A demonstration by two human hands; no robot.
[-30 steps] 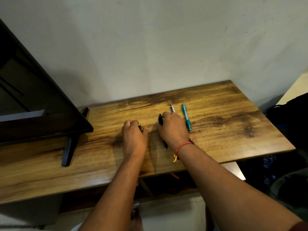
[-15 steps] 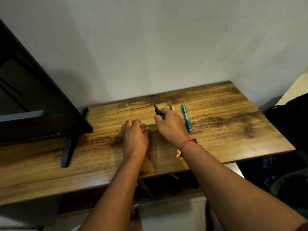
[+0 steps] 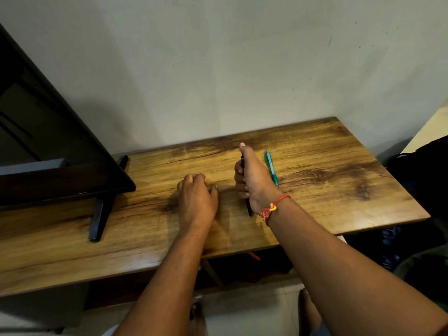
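While right hand (image 3: 252, 180) grips black pen (image 3: 248, 208), teal pen (image 3: 271, 167) lies on table (image 3: 339, 166)

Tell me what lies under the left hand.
Only a dark sliver peeks out from under the curled left hand, which rests on the wooden table. The rest is covered and cannot be identified.

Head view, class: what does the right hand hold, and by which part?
A slim black pen, gripped around its mid-barrel by the right hand; both ends protrude.

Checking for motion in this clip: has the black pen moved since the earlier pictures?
Yes. The black pen, gripped in the right hand, now sits nearer the teal pen, which lies unmoved on the table.
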